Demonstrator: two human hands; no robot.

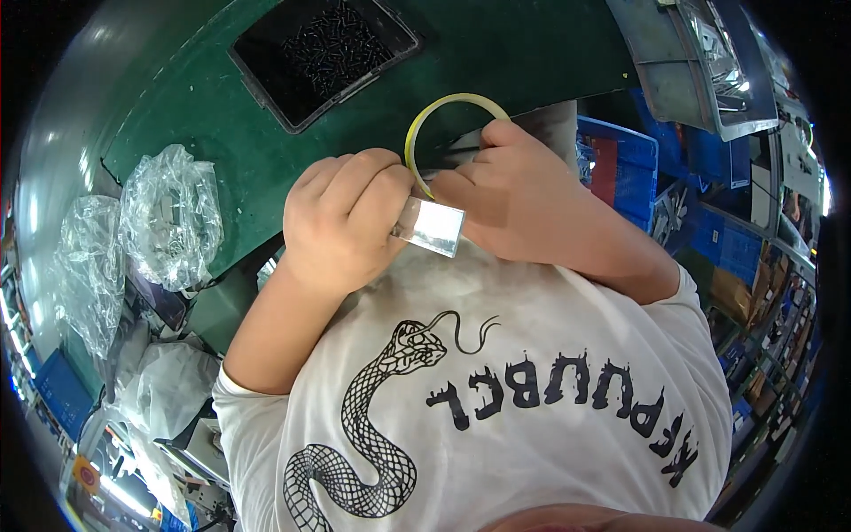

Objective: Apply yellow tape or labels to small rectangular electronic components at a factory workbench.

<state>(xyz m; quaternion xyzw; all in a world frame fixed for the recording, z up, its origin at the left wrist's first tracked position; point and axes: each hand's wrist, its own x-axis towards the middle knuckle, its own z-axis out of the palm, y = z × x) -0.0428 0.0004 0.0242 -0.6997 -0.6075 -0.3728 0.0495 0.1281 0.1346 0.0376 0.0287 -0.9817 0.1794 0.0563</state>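
From the head camera, the left hand (341, 217) is closed around a small shiny metal piece (432, 227), pinching it at chest height just off the green table (496, 53). The right hand (505, 191) is curled shut on a yellow tape roll (443, 111), whose ring arcs up above both grips. Doing this well probably means keeping the piece steady and the tape taut close to the left fingertips. Beyond the grips sits a black tray of screws (324, 53); clear plastic bags (168, 217) lie left of the left hand.
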